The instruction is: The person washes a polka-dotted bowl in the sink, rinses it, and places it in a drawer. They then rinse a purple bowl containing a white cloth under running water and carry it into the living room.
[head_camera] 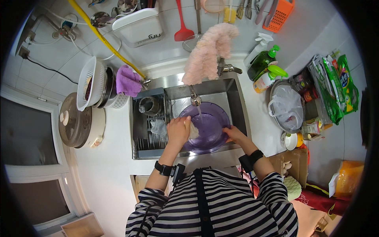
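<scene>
A translucent purple plastic basin point(211, 130) is tilted in the stainless steel sink point(237, 100). Water runs into it from the faucet spout point(195, 99). My left hand point(178, 130) is closed around a pale cloth or sponge point(194, 130), which lies against the basin's left inner side; its exact kind is partly hidden by my fingers. On the opposite side, my right hand point(235, 134) grips the basin's rim, fingers mostly out of sight beneath it. A fluffy pink cloth point(207, 53) drapes over the faucet, covering most of its neck.
Left in the sink sits a drying rack point(145, 140) with a glass mortar-like vessel point(149, 106). A purple towel point(128, 80) hangs beside a white colander point(91, 84). To the right stand a green pump bottle point(262, 65), spray bottles and a metal bowl point(287, 106) with a plastic bag.
</scene>
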### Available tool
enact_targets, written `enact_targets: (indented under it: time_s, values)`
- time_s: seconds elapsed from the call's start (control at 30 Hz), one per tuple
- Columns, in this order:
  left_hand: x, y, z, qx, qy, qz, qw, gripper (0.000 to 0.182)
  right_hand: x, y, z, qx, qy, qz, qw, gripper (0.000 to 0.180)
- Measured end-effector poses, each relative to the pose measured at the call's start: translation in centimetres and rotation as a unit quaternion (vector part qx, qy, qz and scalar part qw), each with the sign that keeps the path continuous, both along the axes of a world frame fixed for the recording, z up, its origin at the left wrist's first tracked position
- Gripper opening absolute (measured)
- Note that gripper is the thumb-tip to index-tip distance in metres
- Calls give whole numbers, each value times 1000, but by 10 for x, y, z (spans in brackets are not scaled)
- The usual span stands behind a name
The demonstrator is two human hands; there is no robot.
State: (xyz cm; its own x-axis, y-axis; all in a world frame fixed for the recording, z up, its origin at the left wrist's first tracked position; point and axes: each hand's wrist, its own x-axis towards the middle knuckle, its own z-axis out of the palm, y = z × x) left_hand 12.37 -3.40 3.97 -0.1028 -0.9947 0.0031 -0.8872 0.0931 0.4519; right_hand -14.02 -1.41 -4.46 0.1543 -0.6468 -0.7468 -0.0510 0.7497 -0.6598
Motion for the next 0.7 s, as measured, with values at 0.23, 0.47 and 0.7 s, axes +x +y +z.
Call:
enact_targets:
  time_s: [0.23, 0.47, 0.7]
  values:
    - [-10, 3, 18, 65, 331, 20, 941, 31, 8, 9, 7, -4, -25, -14, 1000, 39]
    - [46, 32, -47, -18, 184, 73, 980, 53, 9, 16, 3, -36, -36, -51, 997, 40]
    - [56, 72, -58, 448, 545, 197, 681, 63, 4, 29, -1, -28, -65, -38, 997, 40]
